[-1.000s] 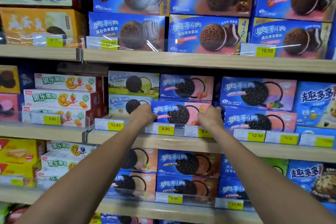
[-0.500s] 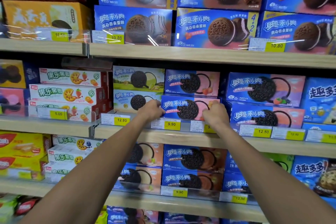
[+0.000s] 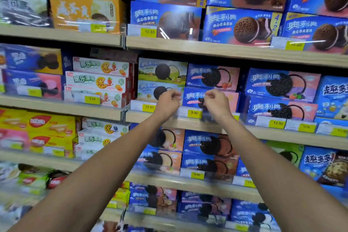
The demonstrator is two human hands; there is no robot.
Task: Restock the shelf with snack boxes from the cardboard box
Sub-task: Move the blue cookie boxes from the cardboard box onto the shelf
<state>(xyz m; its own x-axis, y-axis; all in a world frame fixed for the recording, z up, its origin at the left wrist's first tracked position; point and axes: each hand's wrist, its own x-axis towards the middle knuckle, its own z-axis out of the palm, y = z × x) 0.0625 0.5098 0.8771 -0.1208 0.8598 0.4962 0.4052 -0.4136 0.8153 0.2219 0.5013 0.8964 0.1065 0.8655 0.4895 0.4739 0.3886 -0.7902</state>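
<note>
Fingers of my left hand and right hand are curled in, apparently grasping nothing; blur obscures fingertip contact. Both hands are just in front of the blue-pink box, the lower of two stacked on the middle shelf, behind the 9.90 tag.

Tag: yellow, black digits. Pink box above tag: blue-pink, black cookie print. White boxes left of tag: orange fruit print. Shelf under tag: pale wood.
</note>
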